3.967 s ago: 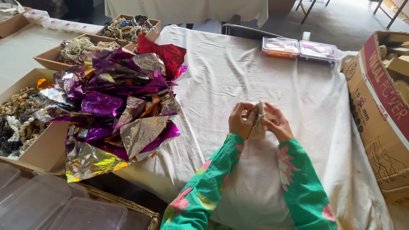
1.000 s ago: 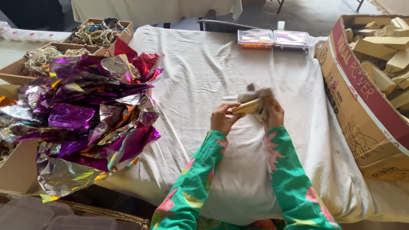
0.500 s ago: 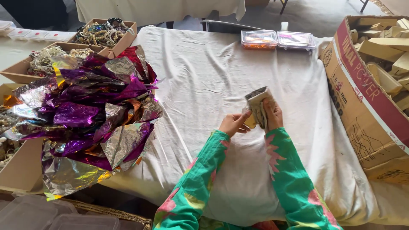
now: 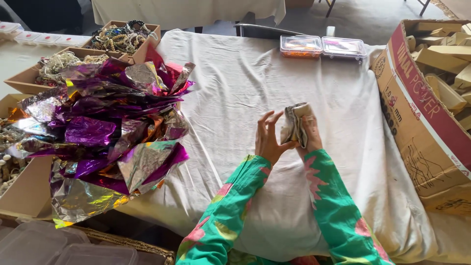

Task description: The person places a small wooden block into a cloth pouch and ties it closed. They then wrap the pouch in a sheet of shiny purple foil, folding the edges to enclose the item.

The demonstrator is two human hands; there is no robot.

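We've got one crinkly silver foil packet (image 4: 296, 123) gripped in our right hand (image 4: 310, 133), left hand (image 4: 269, 139) fingers splayed, thumb touching it.

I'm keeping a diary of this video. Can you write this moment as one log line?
left hand: touching packet | right hand: holding small foil packet | under: white cloth | left side: shiny foil sheets

Two long green sleeves, pink and yellow floral print, loose cuffs at the wrists, bare fingers (image 4: 267, 128)
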